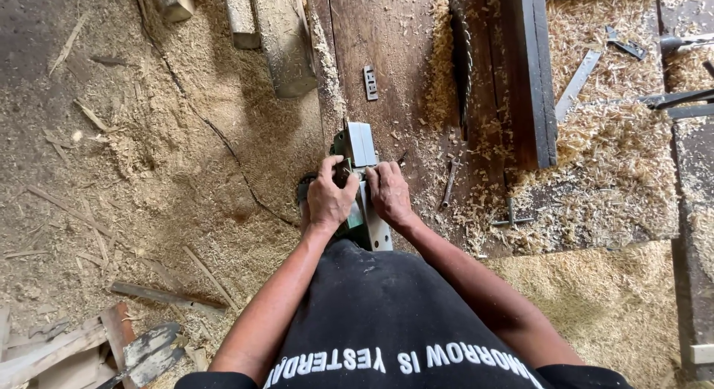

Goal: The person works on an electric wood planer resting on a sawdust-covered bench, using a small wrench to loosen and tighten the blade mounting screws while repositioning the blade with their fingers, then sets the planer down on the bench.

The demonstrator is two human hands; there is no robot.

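We observe the left hand (pixel 328 198) and right hand (pixel 388 192) both closed over a green and grey electric planer (pixel 360 152) lying upside down on a dark wooden bench (pixel 387 39); a small metal blade plate (pixel 370 82) lies on the bench beyond it, apart from the tool; wood shavings (pixel 617 166) cover the bench to the right; a black cable (pixel 223 147) crosses the sawdust floor (pixel 134 181) at left; a long flat metal strip (pixel 578 84) rests among the shavings.
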